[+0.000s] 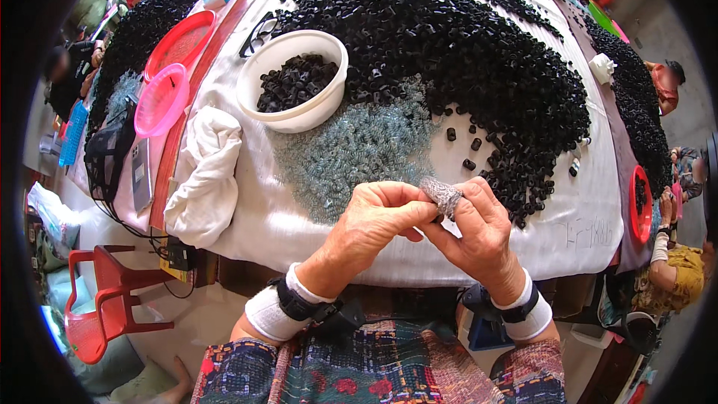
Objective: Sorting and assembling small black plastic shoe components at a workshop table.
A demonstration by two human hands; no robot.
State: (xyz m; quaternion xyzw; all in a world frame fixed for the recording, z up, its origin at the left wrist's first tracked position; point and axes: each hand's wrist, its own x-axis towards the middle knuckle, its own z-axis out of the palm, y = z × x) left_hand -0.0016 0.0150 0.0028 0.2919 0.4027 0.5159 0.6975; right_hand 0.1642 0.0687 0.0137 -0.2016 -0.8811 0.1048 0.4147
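Note:
My left hand (374, 213) and my right hand (482, 232) meet over the near side of the white-covered table, fingers pinched together. A grey knitted wrap (441, 196) covers a fingertip of my right hand. Just below it, a dark bit of a small black plastic piece (438, 218) shows between the fingers; most of it is hidden. What the left fingertips pinch cannot be made out. Beyond my hands lies a heap of small bluish-grey coils that look like springs (355, 153). A large pile of black plastic pieces (479, 67) spreads behind and to the right.
A white bowl (329, 108) of black pieces stands on the heap's far left. Left of it lie a bunched white cloth (203, 176), a pink basket (161, 101), a red tray (179, 45) and a phone (141, 172). A red chair (112, 299) stands lower left. Other people work around neighbouring tables.

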